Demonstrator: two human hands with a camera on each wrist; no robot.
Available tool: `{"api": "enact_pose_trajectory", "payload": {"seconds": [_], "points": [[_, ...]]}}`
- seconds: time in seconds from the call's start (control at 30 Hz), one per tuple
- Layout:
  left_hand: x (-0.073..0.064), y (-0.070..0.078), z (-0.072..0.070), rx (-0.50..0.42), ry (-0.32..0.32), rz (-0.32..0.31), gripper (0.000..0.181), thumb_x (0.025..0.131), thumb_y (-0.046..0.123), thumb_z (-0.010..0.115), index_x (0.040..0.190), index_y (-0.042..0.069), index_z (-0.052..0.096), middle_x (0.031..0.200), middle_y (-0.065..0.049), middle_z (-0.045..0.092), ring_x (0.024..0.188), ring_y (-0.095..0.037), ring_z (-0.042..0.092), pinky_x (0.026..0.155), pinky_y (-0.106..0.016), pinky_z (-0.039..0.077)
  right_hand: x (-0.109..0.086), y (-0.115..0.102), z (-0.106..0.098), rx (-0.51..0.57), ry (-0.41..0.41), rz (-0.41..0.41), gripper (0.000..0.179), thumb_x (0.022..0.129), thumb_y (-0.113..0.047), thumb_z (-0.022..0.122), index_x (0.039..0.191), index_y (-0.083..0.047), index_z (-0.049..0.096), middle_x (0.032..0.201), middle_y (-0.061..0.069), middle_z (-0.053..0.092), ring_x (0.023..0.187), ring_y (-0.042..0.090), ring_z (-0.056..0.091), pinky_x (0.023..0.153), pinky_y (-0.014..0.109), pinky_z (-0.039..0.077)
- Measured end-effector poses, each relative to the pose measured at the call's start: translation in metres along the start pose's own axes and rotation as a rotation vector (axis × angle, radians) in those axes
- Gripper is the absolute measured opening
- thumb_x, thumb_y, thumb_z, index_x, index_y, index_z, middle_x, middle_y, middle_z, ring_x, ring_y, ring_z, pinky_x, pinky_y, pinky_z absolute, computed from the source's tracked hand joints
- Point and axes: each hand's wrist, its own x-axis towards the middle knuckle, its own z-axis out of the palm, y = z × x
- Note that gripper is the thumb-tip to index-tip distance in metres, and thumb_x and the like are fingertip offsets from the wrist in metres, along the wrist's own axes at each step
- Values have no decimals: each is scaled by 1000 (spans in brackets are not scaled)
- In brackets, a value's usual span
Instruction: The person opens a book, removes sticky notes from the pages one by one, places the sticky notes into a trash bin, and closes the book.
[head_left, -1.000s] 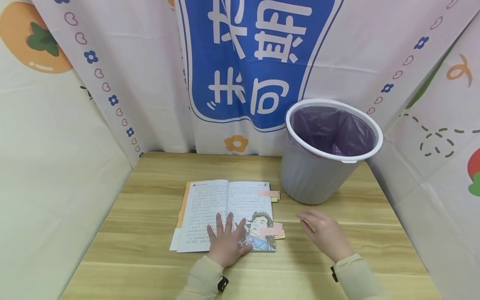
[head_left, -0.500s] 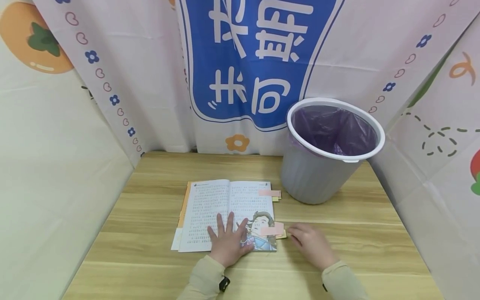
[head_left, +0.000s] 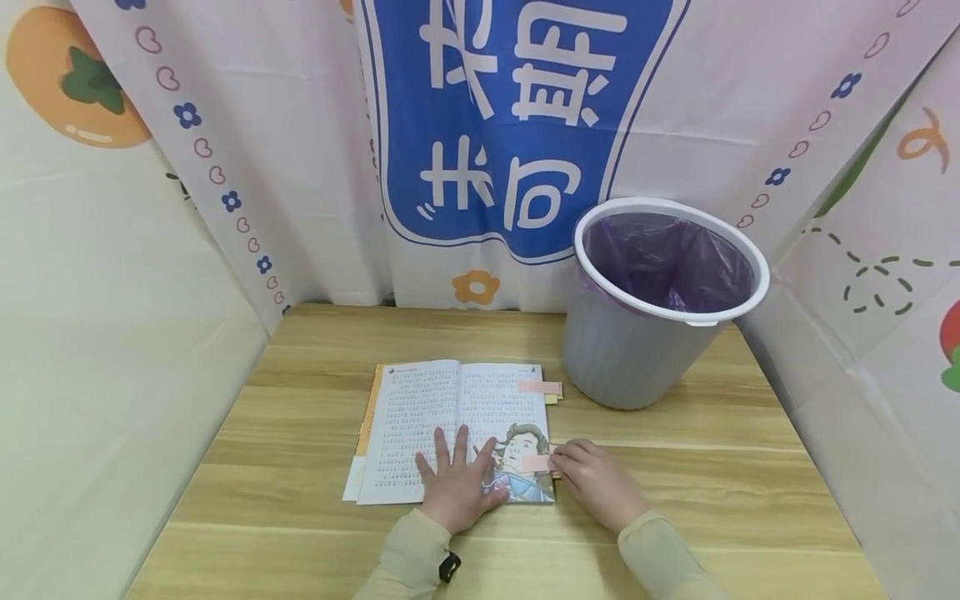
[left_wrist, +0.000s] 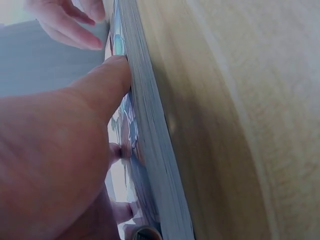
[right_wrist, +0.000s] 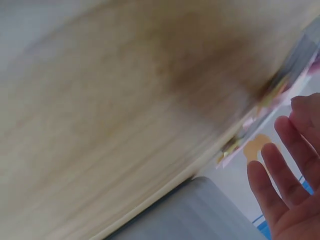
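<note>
An open book (head_left: pixel 412 400) lies on the wooden table, printed text on both pages and a drawn figure at the lower right. Spread over the lower pages, my left hand (head_left: pixel 453 492) presses the book, its thumb (left_wrist: pixel 107 82) along the near edge. Pink sticky tabs stick out from the right page edge, an upper pink tab (head_left: pixel 534 387) and a lower pink tab (head_left: pixel 534 462). My right hand (head_left: pixel 600 483) has its fingertips right at the lower tab, covering its outer end. In the right wrist view, the fingers (right_wrist: pixel 282 172) are loosely bent with nothing visible between them.
A grey trash bin (head_left: pixel 626 358) with a purple liner (head_left: pixel 637 258) stands at the table's back right. Yellowish tabs (head_left: pixel 552 399) show beneath the upper pink one. A printed curtain (head_left: pixel 322 167) hangs behind the table (head_left: pixel 315 550).
My right hand has moved left from beside the book to the lower pink tab, now covering its outer end. My left hand has stayed on the pages.
</note>
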Motion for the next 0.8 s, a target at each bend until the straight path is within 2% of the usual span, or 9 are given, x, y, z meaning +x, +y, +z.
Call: {"api": "enact_pose_trajectory", "payload": {"seconds": [0.33,0.8], "points": [[0,0,0,20,-16,1,83,86,67,60,153,24,39,159,-26,21,140,-62,8,95,-85,16,4,-1,6,-94,-101,19,23,81,-13,80,104,-11,76,108,3,70,98,21,63,80,40,56],[0,1,-2,-4,-29,-10,83,86,67,61,154,24,38,159,-27,19,140,-61,6,96,-85,13,8,-5,3,-160,-146,23,21,82,-9,78,103,-12,76,107,2,70,96,20,64,81,43,57]]}}
